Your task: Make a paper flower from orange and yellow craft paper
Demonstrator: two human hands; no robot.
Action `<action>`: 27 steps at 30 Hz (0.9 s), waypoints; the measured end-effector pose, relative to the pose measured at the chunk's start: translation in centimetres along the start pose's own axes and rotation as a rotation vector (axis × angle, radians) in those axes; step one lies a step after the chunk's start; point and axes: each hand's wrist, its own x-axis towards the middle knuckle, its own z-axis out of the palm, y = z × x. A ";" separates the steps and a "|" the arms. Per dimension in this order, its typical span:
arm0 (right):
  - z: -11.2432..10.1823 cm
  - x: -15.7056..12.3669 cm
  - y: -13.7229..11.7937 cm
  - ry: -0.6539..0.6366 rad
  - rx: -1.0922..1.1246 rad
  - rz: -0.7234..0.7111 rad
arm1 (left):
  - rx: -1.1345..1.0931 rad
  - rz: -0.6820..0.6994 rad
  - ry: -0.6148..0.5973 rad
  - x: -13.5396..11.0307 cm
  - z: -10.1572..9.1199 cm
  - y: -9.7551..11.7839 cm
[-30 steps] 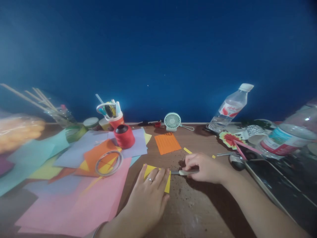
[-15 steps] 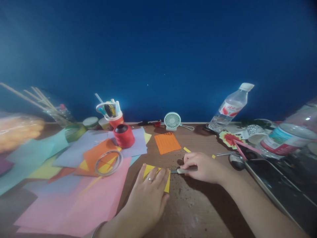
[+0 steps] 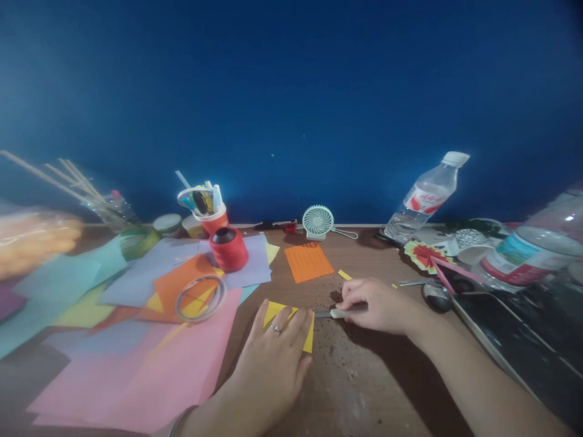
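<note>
Deep blue wall behind, cluttered wooden table (image 3: 355, 376) in front. Left hand (image 3: 273, 358) lies flat, palm down, fingers spread narrow and pressed on a small yellow paper (image 3: 310, 334) near centre; a ring shows on one finger. Right hand (image 3: 378, 306) is just right of it, fingers curled shut around the pale handle of a craft knife (image 3: 339, 313), blade pointing left with its tip at the paper's right edge. Forearm comes in from the lower right, wrist low to the table.

Step in hand looks like cutting or trimming the yellow paper along its right side. Next move likely calls for a steady draw of the blade along that edge while the left hand keeps the sheet pinned, fingertips clear of the blade.

Around: pink sheet (image 3: 136, 376) and other coloured sheets to the left, tape ring (image 3: 200, 298) lying on them, red thread spool (image 3: 228, 249) and pen cup (image 3: 207, 209) farther back. Orange ridged paper (image 3: 308, 262) beyond the hands, small fan (image 3: 317, 222) at the far edge, water bottle (image 3: 423, 197) tilted at far right, paper pinwheel (image 3: 426, 255) near it. Dark specks dot the table around the hands.
</note>
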 end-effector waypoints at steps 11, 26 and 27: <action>0.2 0.1 -0.1 0.028 -0.028 -0.030 | -0.002 0.000 -0.015 0.0 0.0 0.0; 0.0 0.0 -0.2 0.004 -0.009 -0.009 | 0.036 -0.029 0.022 -0.2 0.2 0.0; 0.0 0.0 -0.2 0.000 -0.009 -0.008 | 0.039 -0.025 0.025 -0.1 0.1 0.0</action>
